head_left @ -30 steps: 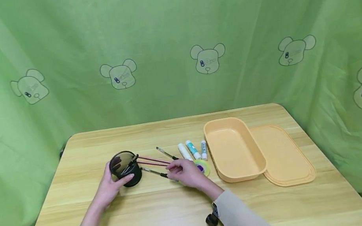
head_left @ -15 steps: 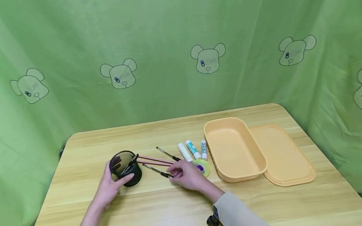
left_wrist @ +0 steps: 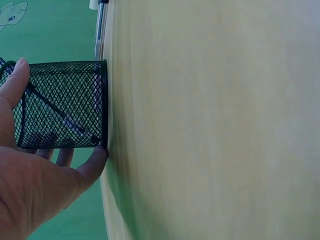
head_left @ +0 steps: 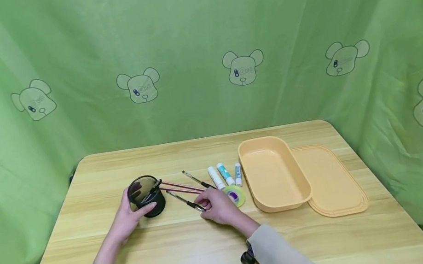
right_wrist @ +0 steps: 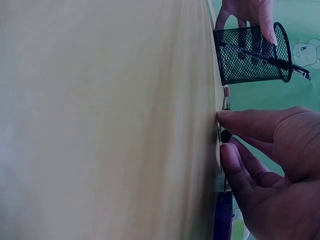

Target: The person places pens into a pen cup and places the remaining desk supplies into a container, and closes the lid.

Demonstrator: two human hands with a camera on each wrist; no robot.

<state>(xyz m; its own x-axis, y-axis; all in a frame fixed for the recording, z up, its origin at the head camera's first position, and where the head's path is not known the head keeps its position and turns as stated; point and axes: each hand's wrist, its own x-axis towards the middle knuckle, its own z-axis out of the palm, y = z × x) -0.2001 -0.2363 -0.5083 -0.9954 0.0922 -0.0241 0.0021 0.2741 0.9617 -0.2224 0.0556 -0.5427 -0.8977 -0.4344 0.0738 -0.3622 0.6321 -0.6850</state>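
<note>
In the head view my left hand [head_left: 127, 218] grips a black mesh pen holder [head_left: 156, 204], its thumb across the near side. One black pen [head_left: 150, 192] leans in it, its end above the rim. A second, clear-barrelled pen [head_left: 182, 200] with a black end lies on the table. The thumb and fingers of my right hand [head_left: 218, 205] are curled around that end; in the right wrist view they straddle the black pen end [right_wrist: 226, 136] at the tabletop. Another pen [head_left: 198, 180] and reddish pencils [head_left: 180, 187] lie just beyond, partly hidden by this hand.
Several glue sticks [head_left: 224, 174] lie behind a yellow-green tape roll [head_left: 235, 194] with a purple centre. To their right stands a pale orange box [head_left: 280, 207], its matching lid [head_left: 336, 186] lying flat beside it. A green curtain [head_left: 200, 115] surrounds the wooden table [head_left: 186, 257].
The near pen has shifted slightly to the right and now shows more of its black end. My right hand has edged right and toward me. The left hand and holder have stayed put.
</note>
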